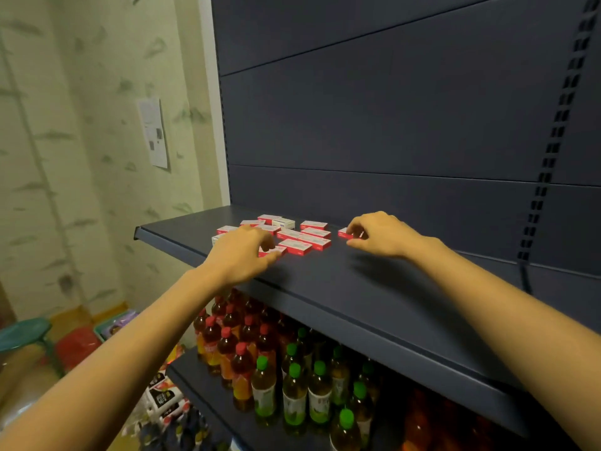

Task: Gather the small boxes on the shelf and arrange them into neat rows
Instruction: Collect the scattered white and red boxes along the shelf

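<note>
Standing at a dark shelf, a person reaches both bare arms onto its upper board. Contents as seen:

Small boxes: about a dozen, red and white, lying flat. They sit in a loose cluster toward the left rear of the shelf, some touching, several askew, not in straight rows. One white box sits at the back of the cluster.

Left hand: palm down over the left side of the cluster, hiding a few boxes. Its fingers are curled, thumb and forefinger pinching the front box. That box lies nearest the shelf edge, just beside a neighbour.

Right hand: palm down, to the right of the cluster. Fingers curled, thumb and forefinger nipping the lone box. That box rests on the shelf at the right end, a little apart from the rest.

Lower shelf: bottles standing upright in ranks. The red-capped bottles are on the left, the green-capped bottles on the right.

Back panel: dark and plain, with a slotted upright at the right.

Wall: pale leaf-patterned paper, with a white sheet stuck on it.

Floor, lower left: a teal stool with a red bag beside it. Packets nearer the shelf are too blurred to tell.
</note>
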Available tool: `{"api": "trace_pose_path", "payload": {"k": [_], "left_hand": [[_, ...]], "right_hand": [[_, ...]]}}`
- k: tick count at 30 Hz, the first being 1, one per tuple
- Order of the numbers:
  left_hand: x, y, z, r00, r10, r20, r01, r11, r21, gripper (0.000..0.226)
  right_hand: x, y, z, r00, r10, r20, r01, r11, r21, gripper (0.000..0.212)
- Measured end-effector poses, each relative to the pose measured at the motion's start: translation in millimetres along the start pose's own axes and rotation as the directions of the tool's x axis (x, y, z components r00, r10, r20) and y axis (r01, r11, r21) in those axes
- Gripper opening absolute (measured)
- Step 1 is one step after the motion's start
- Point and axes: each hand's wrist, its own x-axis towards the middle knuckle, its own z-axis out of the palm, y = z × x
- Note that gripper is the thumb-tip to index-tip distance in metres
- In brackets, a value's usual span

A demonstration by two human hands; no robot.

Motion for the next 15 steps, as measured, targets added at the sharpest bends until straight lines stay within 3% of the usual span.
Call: {"api": "trace_pose_path", "payload": {"k": [4, 9, 15], "left_hand": [[29.4, -26.6, 11.2, 1.000, 0.012, 0.008, -0.012, 1.000, 0.023, 0.033], [64.6, -56.9, 23.3, 0.999, 0.030, 0.042, -0.032, 0.999, 0.030, 0.036], [102.2, -82.1, 39.0, 0.986, 0.107, 0.131, -0.093, 0.990, -0.107, 0.031]], "right_hand": [[42.7, 1.2, 27.3, 0.998, 0.049, 0.045, -0.044, 0.994, -0.101, 0.047], [93.6, 0.9, 54.1, 0.985, 0.127, 0.116, -0.117, 0.989, -0.088, 0.049], [123.6, 0.4, 77.3, 0.968, 0.168, 0.185, -0.146, 0.981, -0.128, 0.044]]}}
